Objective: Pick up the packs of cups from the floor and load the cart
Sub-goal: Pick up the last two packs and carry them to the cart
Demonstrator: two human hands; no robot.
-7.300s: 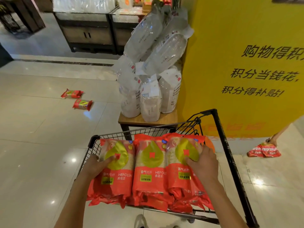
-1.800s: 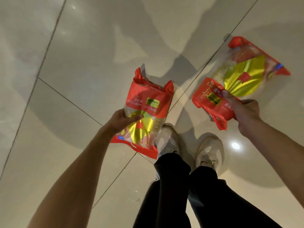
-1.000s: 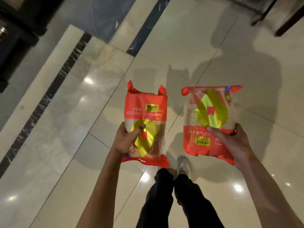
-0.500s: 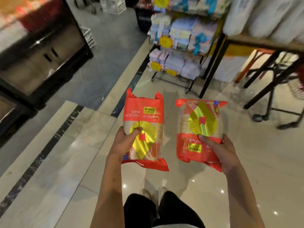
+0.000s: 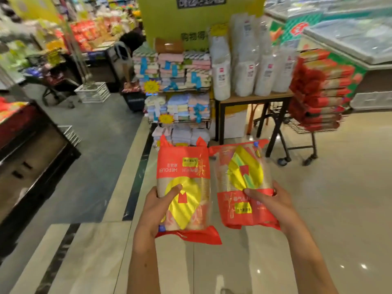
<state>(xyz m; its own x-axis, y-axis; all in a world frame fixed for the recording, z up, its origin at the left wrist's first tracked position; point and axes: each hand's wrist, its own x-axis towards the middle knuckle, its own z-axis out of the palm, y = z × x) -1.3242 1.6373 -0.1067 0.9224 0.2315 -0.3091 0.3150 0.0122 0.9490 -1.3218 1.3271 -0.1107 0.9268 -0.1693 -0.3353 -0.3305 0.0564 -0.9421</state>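
Carrying: two packs of cups were held up in the lower middle of the frame, side by side and just apart, well clear of the floor.
Change: half a second before, both packs were gripped the same way, but only the cart's legs and wheels showed at the right edge; now the view had been raised and the loaded basket was brought into sight.
Meaning: pick-up was judged done, with only the walk to the cart and the loading left.
Left hand (image 5: 157, 205): fingers were curled round the side of the left pack (image 5: 184, 187), thumb laid across its yellow print.
Right hand (image 5: 270, 201): the right pack (image 5: 244, 185) was gripped at its lower red band, thumb on the front, fingers wrapped behind.
Cart (image 5: 305, 126): seen at the right of the frame, stacked high with red packs of cups (image 5: 320, 90).
Table (image 5: 252, 98): clear-wrapped white cup stacks were stood on it, just beside the cart.
Wire rack (image 5: 178, 85): folded towels were stacked on its shelves, upper middle of the frame.
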